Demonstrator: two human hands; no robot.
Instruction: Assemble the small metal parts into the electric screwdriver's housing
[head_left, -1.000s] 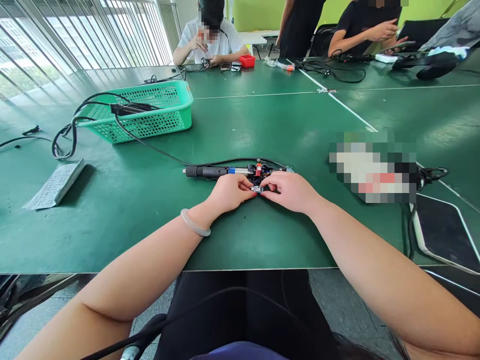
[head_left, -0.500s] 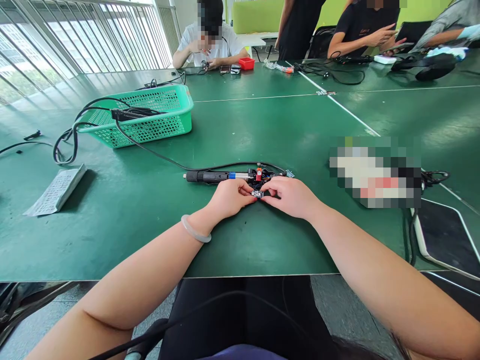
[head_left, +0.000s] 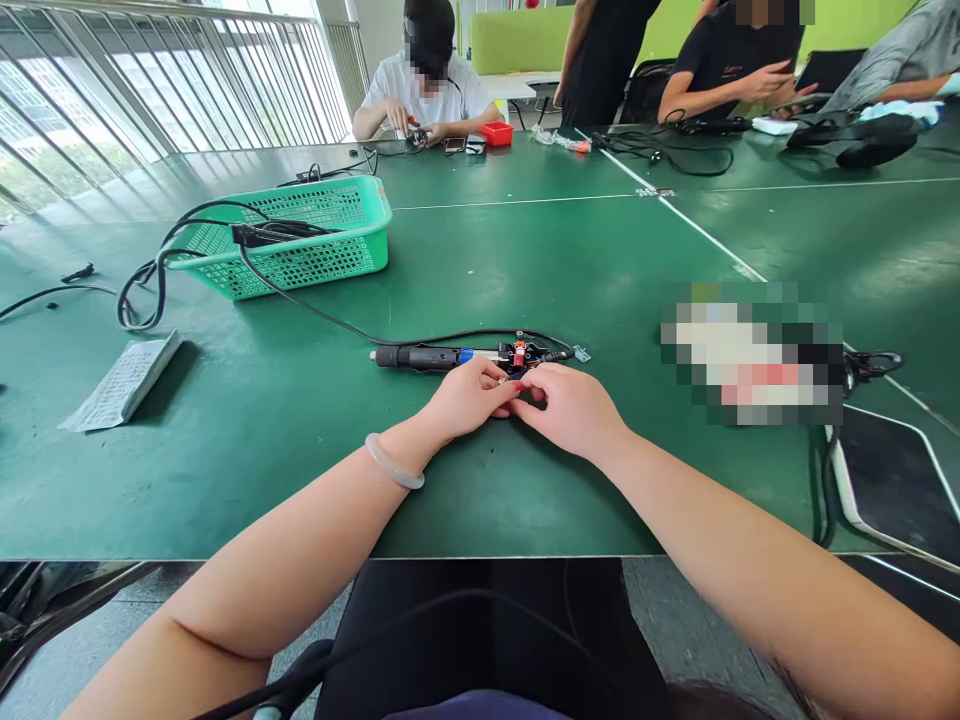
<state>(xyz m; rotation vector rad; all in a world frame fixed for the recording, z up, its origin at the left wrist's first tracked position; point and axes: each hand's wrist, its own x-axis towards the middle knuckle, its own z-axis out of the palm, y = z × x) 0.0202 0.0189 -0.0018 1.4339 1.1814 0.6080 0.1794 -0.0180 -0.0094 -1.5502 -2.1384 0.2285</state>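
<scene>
My left hand (head_left: 466, 397), with a pale bangle at its wrist, is closed with thumb and fingers pinched together. My right hand (head_left: 574, 408) is also closed, and its fingertips meet those of my left hand. Between them is a small silvery part (head_left: 503, 381), now mostly hidden by the fingers. Just beyond the hands lies a black stick-shaped device (head_left: 424, 358) with a blue band. Its right end has exposed electronics (head_left: 519, 353) with a red piece and wires, partly covered by my fingers.
A green plastic basket (head_left: 315, 268) holding black cables (head_left: 281, 232) stands at back left. A folded paper pad (head_left: 124, 385) lies at left. At right are a blurred-out object (head_left: 750, 355) and a phone-like tablet (head_left: 900, 475). Several people sit or stand across the green table (head_left: 480, 260).
My right hand has shifted slightly left, so the fingertips of both hands now close over the small silvery part, which showed plainly before. The view has shifted slightly.
</scene>
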